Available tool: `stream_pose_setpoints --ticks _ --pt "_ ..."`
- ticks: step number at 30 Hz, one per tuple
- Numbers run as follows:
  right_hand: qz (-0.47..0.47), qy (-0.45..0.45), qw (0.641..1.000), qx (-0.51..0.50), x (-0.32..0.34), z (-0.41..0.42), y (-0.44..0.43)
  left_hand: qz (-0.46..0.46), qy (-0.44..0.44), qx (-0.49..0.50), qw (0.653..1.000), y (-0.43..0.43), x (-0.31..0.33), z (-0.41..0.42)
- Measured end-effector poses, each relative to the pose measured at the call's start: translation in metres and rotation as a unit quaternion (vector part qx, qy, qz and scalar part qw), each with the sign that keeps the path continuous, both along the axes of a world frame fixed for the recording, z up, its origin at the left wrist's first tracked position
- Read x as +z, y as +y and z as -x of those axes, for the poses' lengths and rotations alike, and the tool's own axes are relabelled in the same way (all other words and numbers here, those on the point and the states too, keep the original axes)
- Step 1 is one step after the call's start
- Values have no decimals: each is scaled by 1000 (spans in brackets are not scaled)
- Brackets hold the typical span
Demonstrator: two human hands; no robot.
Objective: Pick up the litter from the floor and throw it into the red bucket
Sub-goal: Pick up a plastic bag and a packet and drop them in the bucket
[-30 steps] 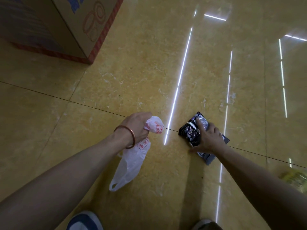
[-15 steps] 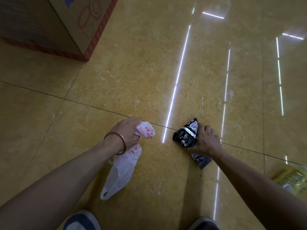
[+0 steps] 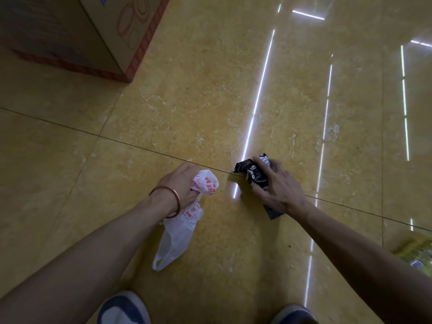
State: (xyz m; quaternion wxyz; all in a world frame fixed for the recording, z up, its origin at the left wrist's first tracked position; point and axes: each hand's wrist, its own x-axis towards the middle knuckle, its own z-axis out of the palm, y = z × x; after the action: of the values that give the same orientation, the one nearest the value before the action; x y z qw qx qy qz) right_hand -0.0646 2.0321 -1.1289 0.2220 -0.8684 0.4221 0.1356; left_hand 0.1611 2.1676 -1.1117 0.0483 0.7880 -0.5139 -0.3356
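— Left hand [image 3: 184,183]?
— Curled tight round the bunched top of a white plastic bag [image 3: 180,230] with red print. Lets the rest hang down, handle loop lowest. Wears a copper bracelet [image 3: 174,199] at the wrist.
— Right hand [image 3: 278,190]?
— Clamped across a crumpled black wrapper [image 3: 253,174], with both ends sticking out past the fingers. Held low over a seam in the yellow tiled floor [image 3: 210,90]; cannot tell whether touching it.
— Other litter?
— A yellow packet [image 3: 418,251], lying on the floor at the right edge, partly hidden by the right forearm, well apart from both hands.
— And around?
— A cardboard box [image 3: 112,31] with red edging, standing at upper left. Two blue shoes [image 3: 124,309] at the bottom edge.
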Motion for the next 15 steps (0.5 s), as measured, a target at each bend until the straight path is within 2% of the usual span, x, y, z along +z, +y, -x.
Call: stream_pose_setpoints --ticks 3,10,15 --pt "-2 19 1000 0 -1 -4 -1 -11 -3 -7 1000 0 0 1" --pt "-12 146 988 39 -6 -8 -2 -27 -15 -22 999 1 1 -2" --pt "-51 56 997 -32 22 -6 -7 10 -29 -16 999 -15 34 -20"
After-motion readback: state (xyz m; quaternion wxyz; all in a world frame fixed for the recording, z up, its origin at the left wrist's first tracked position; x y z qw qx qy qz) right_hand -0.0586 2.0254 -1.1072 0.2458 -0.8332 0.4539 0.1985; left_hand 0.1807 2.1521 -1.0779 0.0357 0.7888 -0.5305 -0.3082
